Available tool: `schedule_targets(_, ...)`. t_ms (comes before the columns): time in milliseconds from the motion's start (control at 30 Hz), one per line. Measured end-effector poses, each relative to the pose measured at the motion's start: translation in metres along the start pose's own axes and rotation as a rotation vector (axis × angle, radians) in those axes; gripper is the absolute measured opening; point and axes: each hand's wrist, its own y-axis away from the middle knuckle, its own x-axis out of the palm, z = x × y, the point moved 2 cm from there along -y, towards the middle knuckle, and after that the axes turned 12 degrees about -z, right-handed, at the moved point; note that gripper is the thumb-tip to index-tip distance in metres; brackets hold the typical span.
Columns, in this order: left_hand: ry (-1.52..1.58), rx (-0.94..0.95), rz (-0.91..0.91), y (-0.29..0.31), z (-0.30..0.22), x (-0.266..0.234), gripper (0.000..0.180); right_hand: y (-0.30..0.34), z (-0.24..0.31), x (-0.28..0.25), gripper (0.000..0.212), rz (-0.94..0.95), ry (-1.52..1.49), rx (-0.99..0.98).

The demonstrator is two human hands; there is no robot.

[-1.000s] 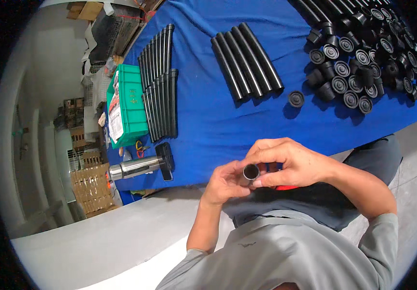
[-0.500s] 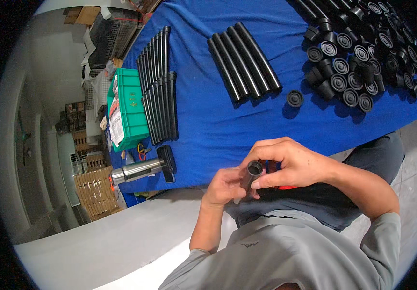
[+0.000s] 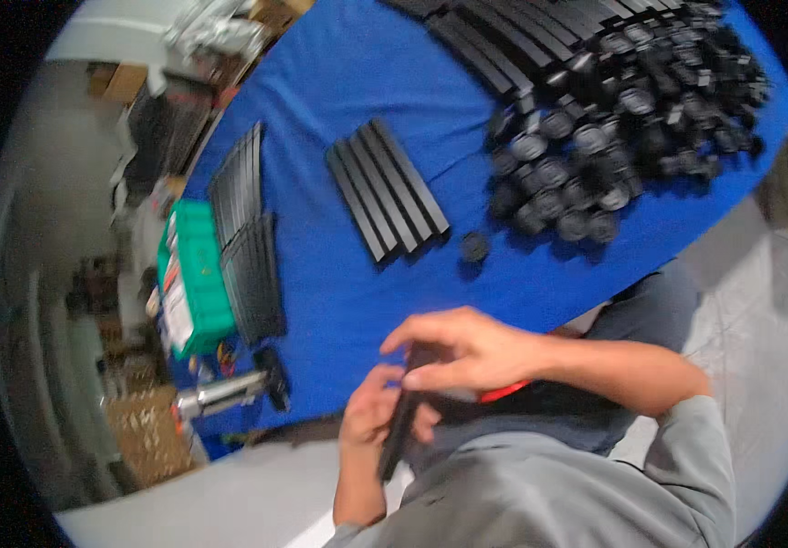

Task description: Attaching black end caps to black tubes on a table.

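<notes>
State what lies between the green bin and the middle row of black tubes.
Two groups of thinner black tubes, then blue cloth, in the head view.

A plain grey, loose-fitting shirt point(image 3: 549, 493) is worn at the bottom of the frame, its short right sleeve point(image 3: 691, 452) cut near the elbow. Dark blue-grey trousers point(image 3: 645, 329) are seen toward the lower right. The left hand point(image 3: 371, 411) and right hand point(image 3: 467, 352) are left bare. Through blur, a small dark chest mark point(image 3: 435, 500) is perhaps shown.
</notes>
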Motion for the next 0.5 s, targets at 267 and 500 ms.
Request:
schedule_targets(267,0.378,0.194,0.154,-0.007,-0.012,-0.010,0.022,-0.001,-0.010,0.010,0.044,-0.024,-0.129,0.014)
schedule_targets(500,0.139,0.447,0.026,-0.010,-0.022,-0.025,0.046,0.001,-0.016,0.012,0.044,0.089,0.024,0.024)
